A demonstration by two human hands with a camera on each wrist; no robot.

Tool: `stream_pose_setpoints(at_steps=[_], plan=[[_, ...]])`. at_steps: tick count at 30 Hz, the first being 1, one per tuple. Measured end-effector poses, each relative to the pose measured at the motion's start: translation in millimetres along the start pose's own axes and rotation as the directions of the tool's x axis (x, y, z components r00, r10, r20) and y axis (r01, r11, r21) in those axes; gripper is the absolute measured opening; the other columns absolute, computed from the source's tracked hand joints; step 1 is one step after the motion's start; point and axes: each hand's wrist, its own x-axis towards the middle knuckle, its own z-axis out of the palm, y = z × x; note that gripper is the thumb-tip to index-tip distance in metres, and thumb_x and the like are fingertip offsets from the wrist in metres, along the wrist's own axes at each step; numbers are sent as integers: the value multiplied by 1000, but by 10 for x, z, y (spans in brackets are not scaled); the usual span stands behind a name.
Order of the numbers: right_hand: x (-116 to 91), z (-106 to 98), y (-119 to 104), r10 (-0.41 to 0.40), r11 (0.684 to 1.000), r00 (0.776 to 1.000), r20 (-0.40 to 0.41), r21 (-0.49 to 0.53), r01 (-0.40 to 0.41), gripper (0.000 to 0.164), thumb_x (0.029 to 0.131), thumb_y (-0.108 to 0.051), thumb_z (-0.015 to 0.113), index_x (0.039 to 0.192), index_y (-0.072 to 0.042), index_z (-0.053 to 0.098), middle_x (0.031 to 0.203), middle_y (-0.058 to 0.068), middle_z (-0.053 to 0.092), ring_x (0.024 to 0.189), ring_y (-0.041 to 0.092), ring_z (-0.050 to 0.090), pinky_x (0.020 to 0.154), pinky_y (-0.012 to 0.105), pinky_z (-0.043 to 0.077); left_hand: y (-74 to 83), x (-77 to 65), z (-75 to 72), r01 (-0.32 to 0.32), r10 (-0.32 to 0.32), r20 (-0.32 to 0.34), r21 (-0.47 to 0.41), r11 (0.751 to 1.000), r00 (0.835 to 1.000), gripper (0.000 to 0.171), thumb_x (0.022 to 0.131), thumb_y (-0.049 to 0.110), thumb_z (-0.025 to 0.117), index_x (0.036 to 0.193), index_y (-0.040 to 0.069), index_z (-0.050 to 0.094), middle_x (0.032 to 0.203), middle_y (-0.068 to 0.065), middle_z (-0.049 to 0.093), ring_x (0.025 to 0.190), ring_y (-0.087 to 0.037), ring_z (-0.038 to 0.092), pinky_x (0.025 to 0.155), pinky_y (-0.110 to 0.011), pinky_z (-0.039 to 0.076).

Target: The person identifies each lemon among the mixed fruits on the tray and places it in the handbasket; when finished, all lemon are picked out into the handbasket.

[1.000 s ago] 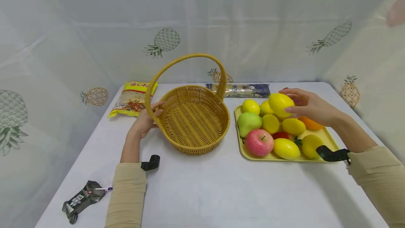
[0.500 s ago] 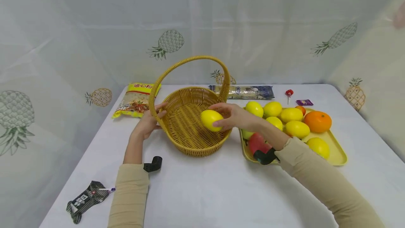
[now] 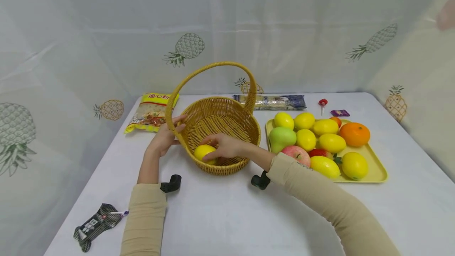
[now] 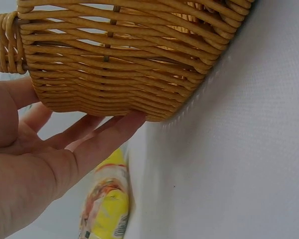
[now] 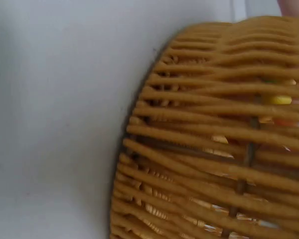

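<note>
A yellow lemon is low inside the wicker basket, near its front left wall. My right hand holds the lemon, reaching in over the right side of the rim. At the basket's left, my left hand grips the rim beside the base of the tall handle. In the left wrist view, the left fingers lie against the woven outer wall. The right wrist view shows mostly the basket's outer weave; the right hand's grip is hidden there.
Right of the basket, a yellow tray carries several lemons, a green pear, an apple and an orange. Behind lie a pasta bag, a long packet, a lollipop and a purple candy. A black wrapper lies front left.
My right hand has carried the lemon leftward from above the tray, over the basket's rim, and down into the basket. The left hand has stayed at the basket's left side.
</note>
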Motion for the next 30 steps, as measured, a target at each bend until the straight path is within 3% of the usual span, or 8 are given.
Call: stream_pose_setpoints(at_steps=[4, 8, 11, 15, 18, 22, 26, 30], plan=[[24, 26, -15, 32, 999, 999, 2, -13, -32, 59, 89, -34, 72, 140, -15, 50, 129, 15, 56, 108, 23, 56, 86, 32, 50, 6, 3, 4, -2, 1, 4, 3, 1000, 1000, 51, 105, 16, 43, 153, 8, 29, 154, -20, 27, 132, -44, 37, 95, -58, 44], [-26, -32, -23, 24, 999, 999, 45, -36, -22, 59, 90, -36, 69, 142, -18, 48, 135, 11, 53, 118, 21, 51, 94, 33, 46, 5, 5, -8, 3, -3, -4, 2, 1000, 1000, 50, 105, 14, 42, 152, 8, 29, 153, -21, 27, 131, -44, 37, 95, -58, 44], [-114, -148, -10, 25, 999, 995, 92, 31, -28, 58, 92, -35, 67, 143, -17, 48, 138, 9, 50, 124, 21, 48, 98, 35, 44, 1, 8, -13, 6, -6, -5, -5, 1000, 1000, 50, 105, 14, 42, 153, 7, 29, 153, -21, 27, 132, -43, 36, 95, -58, 43], [-297, -396, 45, 31, 966, 987, 156, 249, -70, 55, 97, -25, 61, 146, -9, 42, 140, 14, 47, 126, 30, 47, 96, 44, 47, -3, 10, -11, 13, -13, -4, -14, 1000, 1000, 50, 105, 15, 42, 153, 8, 29, 154, -21, 26, 132, -43, 36, 95, -58, 43], [-488, -639, 107, 33, 913, 987, 156, 397, -93, 54, 99, -19, 58, 147, -8, 37, 144, 17, 40, 131, 38, 41, 96, 49, 46, -6, 14, -6, 14, -14, -2, -19, 1000, 1000, 50, 105, 15, 42, 153, 8, 29, 154, -21, 27, 132, -43, 36, 95, -58, 43], [-841, -984, 207, 17, 873, 996, 88, 483, -58, 54, 101, -19, 53, 149, -8, 32, 148, 21, 33, 134, 43, 34, 97, 52, 45, -3, 10, -4, 14, -14, -1, -23, 1000, 1000, 50, 105, 15, 42, 153, 8, 29, 154, -20, 27, 132, -43, 37, 95, -59, 43], [-1262, -1280, 407, -2, 872, 1000, -4, 489, 4, 52, 103, -21, 47, 150, -9, 29, 147, 24, 33, 132, 46, 34, 97, 57, 42, -1, 8, -7, 18, -18, -3, -25, 1000, 1000, 50, 105, 15, 42, 153, 8, 28, 154, -19, 27, 132, -43, 37, 96, -59, 42], [-1732, -1486, 704, 9, 884, 997, -71, 466, 25, 41, 106, -22, 37, 146, -21, 36, 140, 12, 43, 129, 36, 44, 98, 55, 43, 0, 15, -5, 17, -17, -2, -17, 1000, 1000, 50, 105, 16, 42, 153, 8, 29, 154, -19, 27, 131, -43, 37, 96, -58, 42]])
